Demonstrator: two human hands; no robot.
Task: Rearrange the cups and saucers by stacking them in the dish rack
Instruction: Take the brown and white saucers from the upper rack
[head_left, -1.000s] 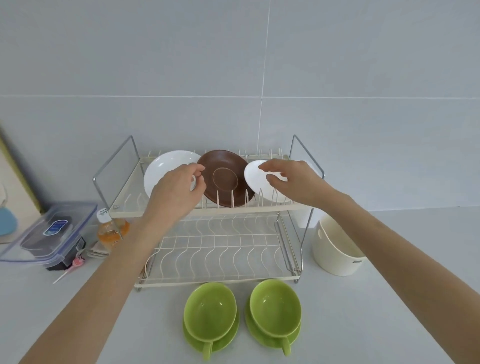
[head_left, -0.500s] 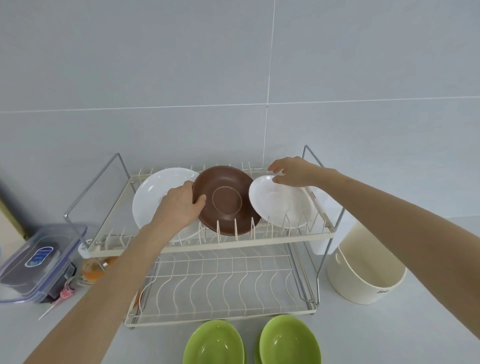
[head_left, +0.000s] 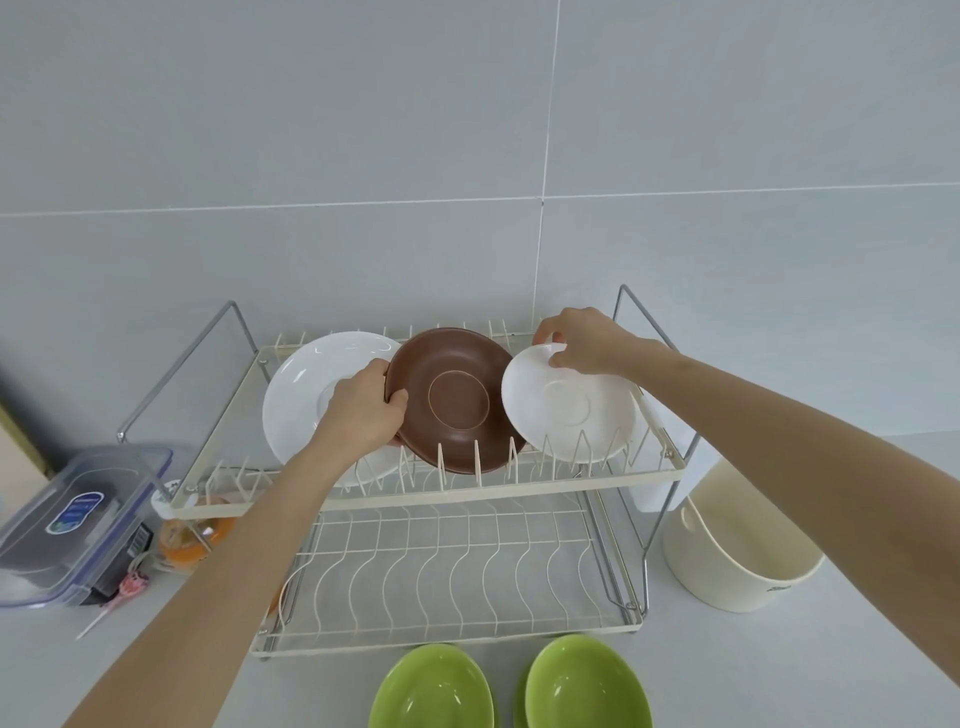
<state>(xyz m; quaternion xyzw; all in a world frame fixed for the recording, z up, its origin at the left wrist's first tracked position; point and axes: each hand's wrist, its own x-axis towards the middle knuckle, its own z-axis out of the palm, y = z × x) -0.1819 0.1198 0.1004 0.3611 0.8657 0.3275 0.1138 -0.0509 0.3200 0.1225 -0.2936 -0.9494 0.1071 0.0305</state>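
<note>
A two-tier cream wire dish rack stands against the tiled wall. Three saucers lean upright in its top tier: a large white saucer at left, a brown saucer in the middle, a small white saucer at right. My left hand grips the brown saucer's left rim, in front of the large white one. My right hand pinches the small white saucer's top edge. Two green cups stand on the counter in front of the rack, cut off by the frame's bottom edge.
A cream tub stands right of the rack. At left lie a clear lidded container, an orange-filled bottle behind the rack's corner and a pink stick. The rack's lower tier holds nothing.
The view has moved closer and tilted up, so the green cups have slid to the bottom edge. My left hand closed on the brown saucer's rim; my right hand moved to the small saucer's top.
</note>
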